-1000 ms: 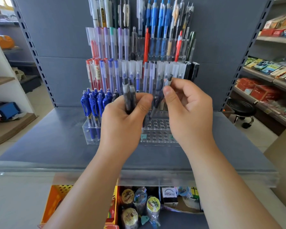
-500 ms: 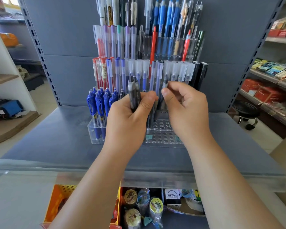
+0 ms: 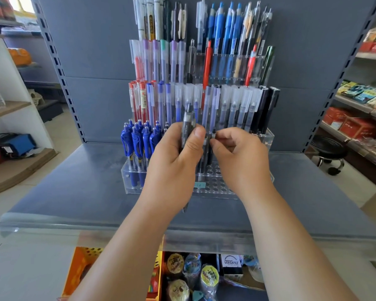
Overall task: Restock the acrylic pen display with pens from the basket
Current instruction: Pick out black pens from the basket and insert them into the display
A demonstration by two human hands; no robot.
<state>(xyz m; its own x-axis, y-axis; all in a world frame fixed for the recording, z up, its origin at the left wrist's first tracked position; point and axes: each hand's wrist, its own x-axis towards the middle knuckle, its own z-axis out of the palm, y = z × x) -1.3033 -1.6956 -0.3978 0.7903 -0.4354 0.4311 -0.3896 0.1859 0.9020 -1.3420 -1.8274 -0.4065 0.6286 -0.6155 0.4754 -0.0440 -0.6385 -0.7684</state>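
Note:
A tiered acrylic pen display (image 3: 213,184) stands on the grey shelf, its upper rows full of pens and blue click pens (image 3: 137,140) at the left of the bottom row. My left hand (image 3: 174,157) grips a small bunch of dark grey pens (image 3: 188,124) upright in front of the display. My right hand (image 3: 241,157) pinches the top of one dark pen (image 3: 209,148) that stands in a hole of the bottom row. The holes to its right are unfilled. An orange basket (image 3: 83,270) sits low at the bottom left, partly hidden by my forearm.
The grey shelf (image 3: 74,192) has a clear plastic front lip. Packaged goods lie on the lower shelf beneath. A black stool (image 3: 329,151) and stocked shelves (image 3: 360,118) stand to the right, white shelving to the left.
My right hand has moved down, lowering the single dark pen into the bottom row. The left hand with its bunch has held nearly still.

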